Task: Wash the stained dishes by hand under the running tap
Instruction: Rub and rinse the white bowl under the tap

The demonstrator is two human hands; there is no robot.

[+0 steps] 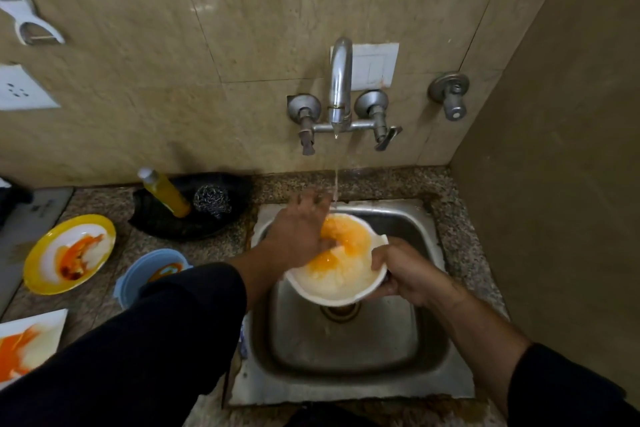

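A white bowl (343, 282) with orange-stained water in it hangs over the steel sink (349, 371), right under the thin stream from the wall tap (340, 83). My right hand (405, 270) grips the bowl's right rim, thumb over the edge. My left hand (299, 229) reaches into the bowl from the left, its fingers down against the stained inside; the fingertips are blurred. On the counter to the left lie a yellow-rimmed plate (69, 253), a blue bowl (145, 274) and a white square plate (31, 343), all smeared orange-red.
A black tray (221, 218) behind the blue bowl holds a yellow soap bottle (166, 191) and a steel scourer (211, 199). A side wall closes in on the right of the sink. A separate valve (450, 94) sticks out of the back wall.
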